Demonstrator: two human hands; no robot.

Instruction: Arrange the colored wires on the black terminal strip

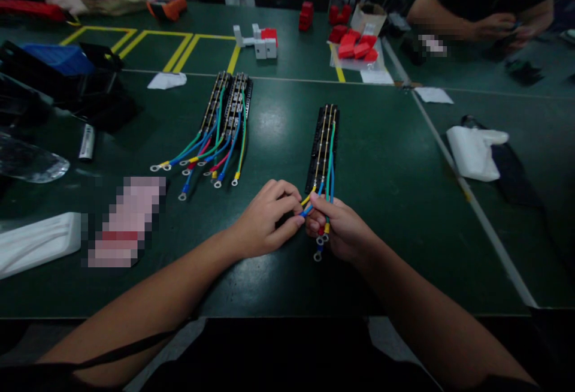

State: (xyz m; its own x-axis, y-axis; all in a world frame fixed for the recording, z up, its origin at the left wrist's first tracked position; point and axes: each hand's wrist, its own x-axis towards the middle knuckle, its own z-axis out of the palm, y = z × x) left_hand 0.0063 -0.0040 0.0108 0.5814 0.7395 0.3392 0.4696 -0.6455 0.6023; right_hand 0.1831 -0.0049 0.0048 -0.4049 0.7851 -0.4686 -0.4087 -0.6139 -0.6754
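A black terminal strip (324, 143) with brass-coloured metal along it lies on the green table in front of me. Green, blue and yellow wires (331, 167) run from it towards my body. My right hand (339, 224) is closed around these wires, and several ring lugs (318, 255) hang below its fingers. My left hand (272, 218) pinches the end of a blue wire (307, 208) between thumb and fingers; the tip is hidden. To the left lie more wired terminal strips (234, 107), side by side, their ring lugs (218, 184) fanned towards me.
Red plastic parts (357, 46) lie on a bag at the back, near grey and red blocks (265, 44). Black bins (101, 83) and a white holder (40, 242) stand left. A white tool (476, 149) lies right. Other people's hands (498, 26) are across the table.
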